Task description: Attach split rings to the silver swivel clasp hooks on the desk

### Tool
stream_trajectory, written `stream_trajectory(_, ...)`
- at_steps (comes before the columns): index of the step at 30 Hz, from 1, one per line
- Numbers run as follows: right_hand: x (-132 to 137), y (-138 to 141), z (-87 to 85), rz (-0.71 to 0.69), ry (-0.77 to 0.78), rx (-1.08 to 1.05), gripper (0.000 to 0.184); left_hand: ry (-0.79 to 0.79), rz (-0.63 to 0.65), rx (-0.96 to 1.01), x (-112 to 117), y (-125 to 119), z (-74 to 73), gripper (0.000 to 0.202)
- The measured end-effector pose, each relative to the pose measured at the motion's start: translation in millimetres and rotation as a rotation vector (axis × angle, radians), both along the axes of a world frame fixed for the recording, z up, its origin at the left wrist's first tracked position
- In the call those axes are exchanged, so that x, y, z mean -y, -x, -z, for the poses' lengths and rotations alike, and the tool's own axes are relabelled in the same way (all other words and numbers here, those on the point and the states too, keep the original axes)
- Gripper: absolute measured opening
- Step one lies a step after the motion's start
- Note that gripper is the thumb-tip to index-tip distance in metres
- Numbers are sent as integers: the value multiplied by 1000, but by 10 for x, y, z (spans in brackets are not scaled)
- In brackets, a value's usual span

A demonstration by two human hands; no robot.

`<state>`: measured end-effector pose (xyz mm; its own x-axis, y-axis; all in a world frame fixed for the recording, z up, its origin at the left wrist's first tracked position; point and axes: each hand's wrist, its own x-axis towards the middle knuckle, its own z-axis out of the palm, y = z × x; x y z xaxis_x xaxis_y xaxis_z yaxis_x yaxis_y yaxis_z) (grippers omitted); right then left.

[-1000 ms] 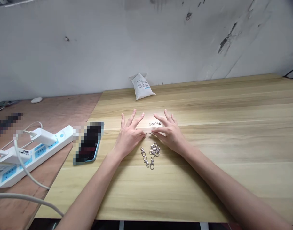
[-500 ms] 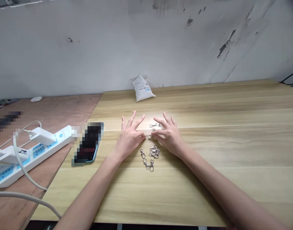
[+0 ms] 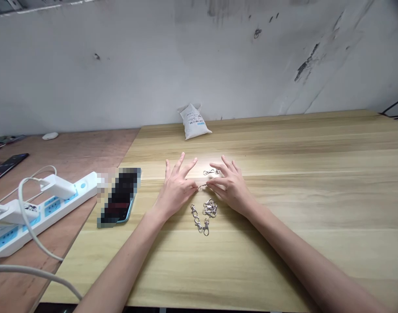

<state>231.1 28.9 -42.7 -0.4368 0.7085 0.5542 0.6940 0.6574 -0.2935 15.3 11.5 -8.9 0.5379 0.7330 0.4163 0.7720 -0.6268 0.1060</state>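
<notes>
Between my two hands stretches a small silvery lobster clasp (image 3: 202, 186). The thumb and index finger of my left hand (image 3: 177, 189) pinch one end, its other fingers spread upward. My right hand (image 3: 230, 184) pinches the other end in the same way. Just below lies a small heap of metal lobster clasps (image 3: 210, 208), overlapping one another. Left of the heap, several more clasps (image 3: 198, 221) lie in a bent line. Beyond my fingertips rest a few further clasps (image 3: 210, 172), partly behind my right hand. The fingertips hide parts of the held clasp.
A white labelled plastic bag (image 3: 195, 122) stands near the wall. To my left lie a phone (image 3: 121, 195) with a light-blue edge and a white power strip (image 3: 52, 208) with chargers and cables. Another phone (image 3: 8, 167) and a white oval object (image 3: 50, 136) are farther left.
Both hands keep their pinch on the clasp, which has tilted slightly. The whole view has shifted down a little; the loose clasps lie as before.
</notes>
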Motion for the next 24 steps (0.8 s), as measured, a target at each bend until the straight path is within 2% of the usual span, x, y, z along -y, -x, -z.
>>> stream_trajectory(24, 22, -4, -29, -30, 24, 11, 15, 56, -38, -18, 30, -22, -28, 16)
